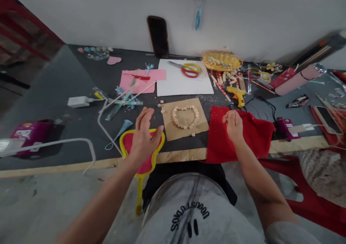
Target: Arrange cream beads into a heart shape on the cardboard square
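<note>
My left hand (146, 134), fingers stretched and thumb apart, hovers over a red hand fan (142, 167) with a yellow rim and handle that juts past the table edge. My right hand (234, 125) is closed above a red cloth (220, 143); whatever its fingers hold, if anything, is hidden. Between the hands lies a square of brown cardboard (173, 131) bearing a heart outline of small cream flower pieces (196, 119). A few loose pieces lie around it. The yellow glue gun (237, 94) rests just beyond the cloth.
Behind the cardboard, scissors (190, 71) lie on white paper (175, 87). A yellow basket (221, 61) stands at the back. A phone (158, 36) leans on the wall. Left are a blue tassel (125, 126), a white cable (101, 119) and a purple box (31, 136); right, a pink bottle (300, 80).
</note>
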Available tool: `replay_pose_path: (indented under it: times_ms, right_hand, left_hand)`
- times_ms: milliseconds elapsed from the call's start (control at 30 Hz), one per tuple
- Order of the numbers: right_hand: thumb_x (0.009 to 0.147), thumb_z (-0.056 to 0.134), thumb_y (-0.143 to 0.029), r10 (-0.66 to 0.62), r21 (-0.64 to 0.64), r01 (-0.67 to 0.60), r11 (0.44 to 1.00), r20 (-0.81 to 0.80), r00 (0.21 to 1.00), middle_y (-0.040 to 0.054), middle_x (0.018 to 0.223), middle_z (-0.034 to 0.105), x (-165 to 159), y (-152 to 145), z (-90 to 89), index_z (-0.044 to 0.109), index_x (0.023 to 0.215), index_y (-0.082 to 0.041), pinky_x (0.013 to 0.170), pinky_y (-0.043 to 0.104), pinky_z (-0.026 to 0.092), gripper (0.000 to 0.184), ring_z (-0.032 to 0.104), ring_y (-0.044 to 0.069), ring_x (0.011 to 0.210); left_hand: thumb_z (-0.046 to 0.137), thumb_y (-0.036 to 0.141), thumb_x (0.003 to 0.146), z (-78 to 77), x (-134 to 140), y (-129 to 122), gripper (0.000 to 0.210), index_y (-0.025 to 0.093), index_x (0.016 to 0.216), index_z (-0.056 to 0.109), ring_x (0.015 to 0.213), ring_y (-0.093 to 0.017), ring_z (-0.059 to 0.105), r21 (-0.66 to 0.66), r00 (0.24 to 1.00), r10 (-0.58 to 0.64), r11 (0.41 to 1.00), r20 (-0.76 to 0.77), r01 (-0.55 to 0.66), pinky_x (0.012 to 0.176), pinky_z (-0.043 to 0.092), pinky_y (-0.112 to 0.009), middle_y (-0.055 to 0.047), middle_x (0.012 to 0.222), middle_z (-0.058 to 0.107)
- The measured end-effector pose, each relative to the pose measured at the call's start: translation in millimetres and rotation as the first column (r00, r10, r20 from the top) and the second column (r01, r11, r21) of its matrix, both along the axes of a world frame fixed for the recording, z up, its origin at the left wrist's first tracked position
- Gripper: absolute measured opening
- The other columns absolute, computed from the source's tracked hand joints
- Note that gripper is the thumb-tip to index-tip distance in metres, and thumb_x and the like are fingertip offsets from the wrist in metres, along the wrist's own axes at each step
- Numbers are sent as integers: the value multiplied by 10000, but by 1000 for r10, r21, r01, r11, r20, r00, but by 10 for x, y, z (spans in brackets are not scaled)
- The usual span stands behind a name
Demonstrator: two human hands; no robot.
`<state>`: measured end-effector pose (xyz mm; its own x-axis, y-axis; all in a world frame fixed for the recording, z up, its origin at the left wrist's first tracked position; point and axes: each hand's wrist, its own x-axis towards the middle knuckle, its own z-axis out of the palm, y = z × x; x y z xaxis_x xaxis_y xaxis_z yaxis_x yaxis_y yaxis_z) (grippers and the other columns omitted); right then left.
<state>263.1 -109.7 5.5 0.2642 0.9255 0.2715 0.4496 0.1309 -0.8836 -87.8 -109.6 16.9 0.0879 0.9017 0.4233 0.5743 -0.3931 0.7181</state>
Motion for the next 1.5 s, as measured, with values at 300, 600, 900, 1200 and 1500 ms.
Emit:
replay_pose_path:
  times_ms: [300,600,900,1200,1500]
  right_hand:
    - [957,570,-487,100,33,-108,994,184,978,64,897,719,-230,-465,25,634,937,-223,773,354,552,273,674,213,824]
    - [940,686,-344,285,-166,-232,958,606,742,134,1198,726,-791,-546,-6,682,1195,-183,1002,447,524,302,629,309,1156]
    - [1007,576,-265,282,-208,-191,959,708,647,92,1109,735,-881,-476,54,707,1044,-218,828,331,526,144,651,249,1062]
    - [922,630,-216,280,-57,-281,958,412,867,72,1013,758,-851,-423,-41,686,976,-211,784,314,558,78,695,188,853]
    - [927,647,-258,389,142,-421,896,210,897,33,960,734,-971,-538,85,664,998,-233,772,286,579,77,697,160,846]
  left_hand:
    - [607,397,955,54,-37,-443,415,265,1348,595,1499,-327,382,155,994,54,987,-95,-39,1247,329,-535,-114,1431,566]
    - [578,198,962,-23,530,-1036,211,228,1140,690,1122,-245,637,194,945,-52,974,-322,119,1005,552,-461,-92,1194,677]
    - [553,194,935,53,612,-933,271,193,1185,659,1007,-175,711,-156,904,-387,919,-184,362,852,616,-297,-82,1181,679]
    - [541,282,942,35,460,-673,301,199,1205,660,848,-156,707,-244,933,-349,915,-87,320,749,598,-291,-84,1149,701]
    - [546,509,936,104,576,-328,451,147,1175,669,869,-201,713,-452,865,-364,743,345,493,704,573,-292,-102,1066,754]
